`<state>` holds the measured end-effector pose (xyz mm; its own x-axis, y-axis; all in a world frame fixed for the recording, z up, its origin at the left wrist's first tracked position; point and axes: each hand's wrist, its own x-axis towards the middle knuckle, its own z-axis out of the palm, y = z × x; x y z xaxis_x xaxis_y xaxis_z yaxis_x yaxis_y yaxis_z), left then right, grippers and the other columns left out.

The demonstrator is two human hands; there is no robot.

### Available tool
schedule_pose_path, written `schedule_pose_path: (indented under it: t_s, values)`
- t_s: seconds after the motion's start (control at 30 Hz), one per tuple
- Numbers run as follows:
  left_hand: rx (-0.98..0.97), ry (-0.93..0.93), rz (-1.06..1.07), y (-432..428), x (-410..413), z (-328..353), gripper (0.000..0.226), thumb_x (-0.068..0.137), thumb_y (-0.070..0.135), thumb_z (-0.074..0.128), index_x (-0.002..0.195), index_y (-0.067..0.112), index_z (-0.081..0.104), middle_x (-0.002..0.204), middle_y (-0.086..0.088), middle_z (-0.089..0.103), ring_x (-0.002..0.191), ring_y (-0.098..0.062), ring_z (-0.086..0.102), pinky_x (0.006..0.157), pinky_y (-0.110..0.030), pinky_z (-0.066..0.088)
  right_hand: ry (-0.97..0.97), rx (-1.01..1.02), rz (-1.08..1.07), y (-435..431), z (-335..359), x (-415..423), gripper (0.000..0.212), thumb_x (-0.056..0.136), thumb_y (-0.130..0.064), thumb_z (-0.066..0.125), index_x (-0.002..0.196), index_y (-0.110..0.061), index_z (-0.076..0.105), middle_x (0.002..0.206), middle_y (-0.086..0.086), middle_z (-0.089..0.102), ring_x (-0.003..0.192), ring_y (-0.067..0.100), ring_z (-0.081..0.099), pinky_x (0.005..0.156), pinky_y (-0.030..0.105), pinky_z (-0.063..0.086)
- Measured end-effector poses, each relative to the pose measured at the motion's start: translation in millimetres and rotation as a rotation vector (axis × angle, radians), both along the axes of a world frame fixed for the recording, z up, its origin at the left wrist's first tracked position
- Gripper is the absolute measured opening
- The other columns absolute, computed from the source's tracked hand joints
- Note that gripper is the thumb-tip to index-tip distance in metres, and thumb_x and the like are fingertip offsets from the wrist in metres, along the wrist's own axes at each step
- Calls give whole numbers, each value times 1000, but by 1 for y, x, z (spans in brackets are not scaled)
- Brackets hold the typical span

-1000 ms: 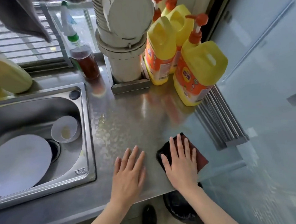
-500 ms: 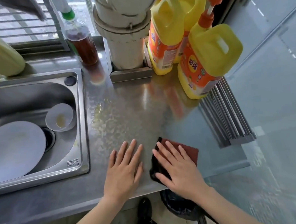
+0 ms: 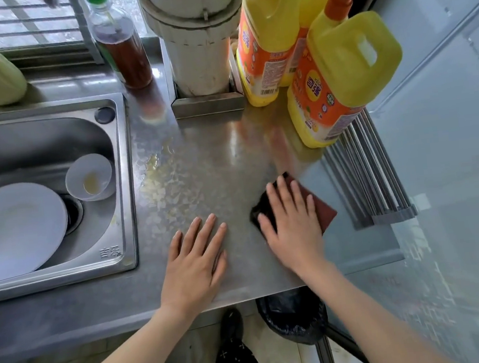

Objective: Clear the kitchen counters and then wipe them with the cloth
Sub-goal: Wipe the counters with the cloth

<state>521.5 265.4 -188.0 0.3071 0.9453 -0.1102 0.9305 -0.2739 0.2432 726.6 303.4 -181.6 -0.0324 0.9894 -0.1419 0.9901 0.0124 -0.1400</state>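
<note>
my right hand [image 3: 291,220] lies flat, fingers straight and slightly spread, pressing the cloth [image 3: 324,211] onto the counter [image 3: 214,142]; nothing is gripped. the cloth is a dark red folded rectangle with an almost black edge at its left. it sits near the counter's front edge, toward the right end, with its far corner and right side showing past my fingers. my left hand [image 3: 195,261] rests palm down on bare metal beside it, fingers straight, apart from the cloth. the counter is stainless steel with a mottled, scale-like sheen. a yellowish smear [image 3: 155,172] lies near the sink [image 3: 126,192], a pressed steel basin with rounded corners. the basin holds a round white plate [image 3: 14,229] and a small white bowl [image 3: 90,176] with yellow residue inside. at the back stand a glossy yellow plastic detergent jug [image 3: 345,77] with an orange label and pump, a second jug [image 3: 265,41] of the same kind, a clear bottle [image 3: 125,52] of dark brown liquid, and a scuffed white cylindrical pipe [image 3: 196,53] in a square steel collar. a rack [image 3: 369,174] of parallel steel rods lies at the counter's right edge.
</note>
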Motion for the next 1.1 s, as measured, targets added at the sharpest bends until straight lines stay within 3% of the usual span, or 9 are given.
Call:
schedule_pose_path:
  t_s: [0.13, 0.2, 0.33, 0.47, 0.5, 0.57, 0.67, 0.93, 1.1]
  values:
    - [1, -1, -4, 0, 0, 1, 51, 93, 41, 30, 141, 27, 35, 149, 3, 33, 139, -18, 21, 110, -41, 16, -10, -11, 194, -53, 0, 6, 62, 93, -55, 27, 148, -27, 21, 157, -3, 14, 144, 19, 10, 114, 40, 8]
    - [3, -1, -4, 0, 0, 1, 50, 93, 41, 30, 141, 27, 36, 149, 3, 34, 138, -19, 22, 110, -41, 16, -32, -13, 204, -54, -2, 33, 61, 93, -58, 22, 148, -31, 20, 156, -6, 13, 144, 17, 9, 114, 40, 8]
    - [-10, 15, -7, 0, 0, 0, 50, 94, 42, 27, 141, 27, 34, 149, 3, 33, 139, -19, 21, 111, -40, 14, -49, -26, 4, -39, 0, 75, 63, 93, -58, 14, 148, -28, 20, 156, -4, 9, 144, 17, 6, 114, 44, 12]
    - [-18, 32, -5, 1, 0, 0, 51, 96, 45, 17, 142, 28, 31, 150, 4, 32, 140, -18, 20, 111, -40, 14, -11, 23, -282, -27, 3, 42, 65, 92, -53, 18, 147, -19, 26, 155, 5, 18, 143, 29, 17, 113, 49, 15]
    - [-20, 32, -5, 1, 0, 0, 51, 96, 45, 17, 142, 28, 31, 150, 4, 31, 140, -18, 19, 111, -40, 14, -6, 18, -237, -28, 2, 27, 65, 92, -53, 19, 147, -18, 24, 155, 5, 17, 143, 29, 16, 113, 48, 14]
    - [-17, 27, -2, 0, 0, 1, 51, 95, 44, 21, 143, 28, 30, 150, 3, 32, 140, -19, 19, 111, -40, 14, -8, -6, 50, -39, 0, 10, 64, 93, -53, 25, 148, -23, 22, 156, 1, 14, 144, 23, 11, 115, 43, 8]
    - [-14, 31, -8, 0, 0, 0, 51, 94, 43, 23, 143, 27, 29, 150, 3, 31, 140, -19, 20, 112, -40, 13, 1, -21, 399, -23, 0, 38, 63, 91, -57, 31, 147, -33, 18, 156, -9, 11, 143, 13, 4, 114, 38, 7]
    - [-25, 19, -9, 2, -1, 1, 52, 97, 46, 14, 143, 27, 31, 150, 3, 31, 139, -19, 21, 111, -41, 15, 15, 11, -20, 48, 0, 14, 63, 93, -51, 16, 148, -21, 18, 157, 5, 13, 144, 28, 10, 115, 45, 10]
    - [2, -63, 53, 2, -3, 14, 47, 96, 39, 25, 141, 25, 34, 149, 1, 31, 137, -18, 26, 111, -38, 15, 44, -74, 417, 20, 5, -12, 62, 93, -55, 24, 148, -29, 15, 157, -6, 7, 145, 18, 4, 115, 41, 8]
